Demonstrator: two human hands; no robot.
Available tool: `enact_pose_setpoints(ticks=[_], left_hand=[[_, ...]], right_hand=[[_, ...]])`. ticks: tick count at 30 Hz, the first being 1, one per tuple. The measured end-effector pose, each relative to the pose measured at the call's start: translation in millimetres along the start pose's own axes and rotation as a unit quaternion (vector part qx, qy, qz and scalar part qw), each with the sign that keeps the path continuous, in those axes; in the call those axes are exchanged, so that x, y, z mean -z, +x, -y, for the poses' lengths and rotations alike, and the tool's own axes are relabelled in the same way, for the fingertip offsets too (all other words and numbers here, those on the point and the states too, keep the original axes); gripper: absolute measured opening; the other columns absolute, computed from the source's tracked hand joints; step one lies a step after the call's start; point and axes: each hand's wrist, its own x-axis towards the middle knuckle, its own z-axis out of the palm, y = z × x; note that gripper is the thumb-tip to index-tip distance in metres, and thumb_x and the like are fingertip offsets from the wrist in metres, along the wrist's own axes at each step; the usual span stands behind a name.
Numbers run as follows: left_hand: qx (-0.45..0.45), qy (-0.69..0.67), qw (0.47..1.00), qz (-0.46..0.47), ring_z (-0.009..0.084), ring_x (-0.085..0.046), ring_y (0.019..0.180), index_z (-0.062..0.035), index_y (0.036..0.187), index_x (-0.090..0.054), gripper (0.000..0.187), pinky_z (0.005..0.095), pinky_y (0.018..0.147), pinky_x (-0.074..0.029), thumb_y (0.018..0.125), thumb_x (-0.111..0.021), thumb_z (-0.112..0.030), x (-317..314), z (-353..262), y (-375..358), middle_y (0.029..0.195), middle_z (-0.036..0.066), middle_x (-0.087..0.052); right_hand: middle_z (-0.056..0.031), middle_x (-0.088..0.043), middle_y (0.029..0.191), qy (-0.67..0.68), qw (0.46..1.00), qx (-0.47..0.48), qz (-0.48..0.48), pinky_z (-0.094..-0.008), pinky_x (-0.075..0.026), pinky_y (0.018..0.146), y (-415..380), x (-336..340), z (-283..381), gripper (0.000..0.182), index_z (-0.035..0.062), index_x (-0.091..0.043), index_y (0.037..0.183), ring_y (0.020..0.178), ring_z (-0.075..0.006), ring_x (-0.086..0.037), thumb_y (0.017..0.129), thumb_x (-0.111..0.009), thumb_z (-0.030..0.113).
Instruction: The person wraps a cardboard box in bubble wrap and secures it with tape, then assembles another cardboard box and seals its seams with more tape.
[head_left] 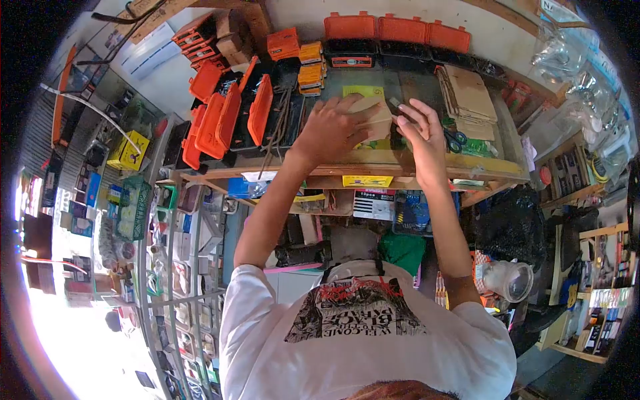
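Left hand (pixel 331 130) covers most of the small cardboard box (pixel 375 120), so its top face and any label are hidden; the yellow sheet (pixel 363 92) under it shows only at the edges. The dark item pinched in the right hand (pixel 425 130) is too small to identify. Fisheye rim blacks out the corners, and the shelf stock (pixel 127 200) at left is blurred, partly blown out by glare.
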Motion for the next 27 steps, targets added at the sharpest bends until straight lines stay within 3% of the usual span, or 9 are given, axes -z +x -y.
enact_pose_setpoints(ticks=[10,16,19,23,27], left_hand=[[-0.053,0.004,0.997,-0.063,0.0280,-0.060,0.107,-0.0310,0.135,-0.065,0.046,0.0461,0.086,-0.049,0.091,-0.068,-0.040,2.2,-10.6,-20.9,0.135,0.009,-0.057],[-0.070,0.022,0.995,-0.073,0.0263,-0.059,0.107,-0.0329,0.138,-0.063,0.048,0.0458,0.087,-0.048,0.090,-0.068,-0.041,3.0,-15.9,-27.0,0.136,0.008,-0.056],[-0.068,0.031,0.995,-0.072,0.0290,-0.058,0.111,-0.0353,0.140,-0.062,0.051,0.0492,0.091,-0.047,0.090,-0.065,-0.048,-2.0,-16.1,-31.6,0.141,0.007,-0.055],[-0.071,0.045,0.994,-0.071,0.0285,-0.058,0.110,-0.0371,0.141,-0.060,0.055,0.0484,0.091,-0.047,0.088,-0.067,-0.048,-2.6,-17.9,-37.3,0.143,0.007,-0.054],[-0.078,0.055,0.993,-0.072,0.0276,-0.058,0.110,-0.0361,0.141,-0.061,0.057,0.0471,0.089,-0.047,0.086,-0.069,-0.045,-4.2,-19.7,-39.5,0.145,0.006,-0.054]], right_hand=[[-0.0142,-0.058,0.129,0.000,1.000,0.030,-0.010,-0.0320,-0.051,0.098,-18.5,0.4,-11.6,0.050,0.0027,-0.048,0.139,0.113,-0.0210,-0.064,0.095,-0.070,0.006],[-0.0134,-0.058,0.127,-0.010,0.999,0.053,0.009,-0.0294,-0.051,0.096,-31.5,-3.1,-4.3,0.050,0.0020,-0.046,0.140,0.111,-0.0192,-0.064,0.096,-0.070,0.006],[-0.0135,-0.059,0.124,-0.012,0.998,0.057,0.007,-0.0326,-0.053,0.097,-32.1,0.5,-6.5,0.048,0.0020,-0.047,0.139,0.110,-0.0181,-0.063,0.096,-0.069,0.006],[-0.0128,-0.062,0.116,0.038,0.999,0.031,0.014,-0.0435,-0.057,0.102,-33.2,4.2,7.8,0.045,0.0010,-0.048,0.137,0.109,-0.0180,-0.062,0.097,-0.067,0.006],[-0.0124,-0.064,0.110,0.016,0.999,0.006,0.048,-0.0423,-0.056,0.103,-31.1,14.5,8.8,0.045,0.0001,-0.047,0.138,0.110,-0.0186,-0.062,0.097,-0.067,0.006]])
